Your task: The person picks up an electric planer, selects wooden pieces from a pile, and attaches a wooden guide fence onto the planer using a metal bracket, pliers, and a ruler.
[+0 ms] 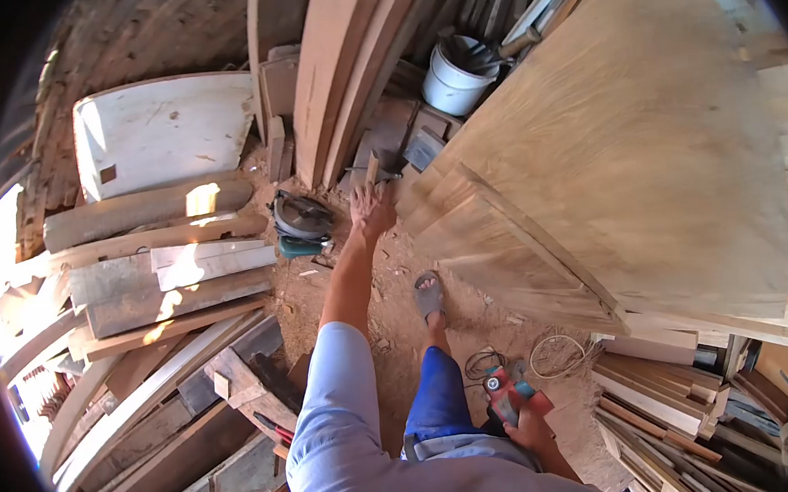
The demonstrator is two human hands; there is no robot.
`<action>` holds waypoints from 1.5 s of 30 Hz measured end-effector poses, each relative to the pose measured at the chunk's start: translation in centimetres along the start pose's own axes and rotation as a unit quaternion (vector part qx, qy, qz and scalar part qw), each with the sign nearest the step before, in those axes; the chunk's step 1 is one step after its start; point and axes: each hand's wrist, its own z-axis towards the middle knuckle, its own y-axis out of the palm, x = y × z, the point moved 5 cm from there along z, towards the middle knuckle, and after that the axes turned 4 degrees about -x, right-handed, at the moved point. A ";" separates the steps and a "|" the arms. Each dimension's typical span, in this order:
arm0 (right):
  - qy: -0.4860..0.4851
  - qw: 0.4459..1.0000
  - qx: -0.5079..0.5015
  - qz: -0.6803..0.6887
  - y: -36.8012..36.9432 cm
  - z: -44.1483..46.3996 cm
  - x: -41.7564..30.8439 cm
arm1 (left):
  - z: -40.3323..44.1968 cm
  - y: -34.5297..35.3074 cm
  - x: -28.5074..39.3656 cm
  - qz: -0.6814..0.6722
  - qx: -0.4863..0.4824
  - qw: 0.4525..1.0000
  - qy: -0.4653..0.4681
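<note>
My left hand (371, 209) reaches down to the dusty ground with its fingers stretched forward. Just past its fingertips is a short wooden piece (372, 167), like a handle, beside a dark metal part (391, 177). I cannot tell whether the fingers touch it. A circular saw (302, 220) with a green body rests on the ground to the left of this hand. At my right hip, my right hand (530, 433) is wrapped round a red electric planer (514, 395) with a round dial; part of its body is hidden by the hand.
A large plywood sheet (642, 137) fills the right, with a smaller board piece (503, 238) against it. Stacked planks (178, 293) lie left. A white bucket (457, 77) with tools stands at the back. A coiled cable (557, 355) lies near my sandalled foot (429, 296).
</note>
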 end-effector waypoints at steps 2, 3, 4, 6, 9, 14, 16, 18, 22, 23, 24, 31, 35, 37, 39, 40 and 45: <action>0.033 0.999 -0.013 0.016 0.1 0.4 -0.3 | 3.1 0.7 -0.1 0.025 -0.009 1.000 -0.005; 0.037 0.999 -0.005 0.020 0.4 0.5 -0.1 | 4.5 1.1 0.0 0.051 -0.009 0.999 -0.012; 0.041 0.999 0.004 0.022 0.5 0.6 0.2 | 5.7 1.7 0.1 0.048 -0.017 0.999 -0.008; 0.045 0.998 0.012 0.042 0.5 0.8 0.4 | 7.8 2.3 -0.3 0.082 0.022 0.996 -0.040; 0.081 0.994 0.004 0.069 1.2 0.6 1.0 | 10.5 2.0 -0.7 0.106 -0.072 0.991 -0.050; 0.073 0.993 0.017 0.086 2.1 0.7 2.4 | 15.0 6.2 -3.3 0.067 -0.102 0.990 -0.072; 0.097 0.994 -0.020 0.046 2.3 1.0 2.5 | 14.5 6.6 -3.8 0.062 -0.076 0.993 -0.064; 0.098 0.994 -0.028 0.040 2.7 1.3 3.2 | 12.9 7.0 -4.2 0.050 -0.066 0.993 -0.083; 0.044 0.998 0.008 0.045 2.2 1.9 2.8 | 5.6 10.1 -7.1 -0.019 0.047 0.984 -0.169; 0.036 0.998 0.011 0.044 1.8 2.2 2.4 | 3.1 9.9 -8.0 -0.105 0.047 0.969 -0.217; 0.023 0.998 0.024 0.051 1.3 2.3 1.9 | 0.7 9.7 -8.7 -0.191 0.047 0.945 -0.262; 0.022 0.999 0.024 0.014 0.6 3.0 3.4 | -13.6 10.6 -8.4 -0.319 0.072 0.870 -0.369; -0.054 0.993 0.079 0.063 -0.1 2.1 4.5 | -21.3 20.2 -8.9 -0.229 -0.040 0.908 -0.348; -0.004 0.999 0.003 -0.033 1.0 1.8 7.9 | -25.1 21.5 -7.6 -0.097 -0.154 0.957 -0.228; -0.050 0.998 0.015 -0.026 1.3 1.0 10.4 | -29.8 24.4 -6.5 -0.047 0.058 0.989 -0.129; -0.076 0.997 0.026 -0.021 1.4 0.8 11.2 | -32.0 22.9 -4.7 -0.114 0.009 0.989 -0.097; -0.113 0.994 -0.007 0.007 -0.8 -4.9 12.1 | -46.5 17.7 9.1 -0.832 0.064 0.489 -0.254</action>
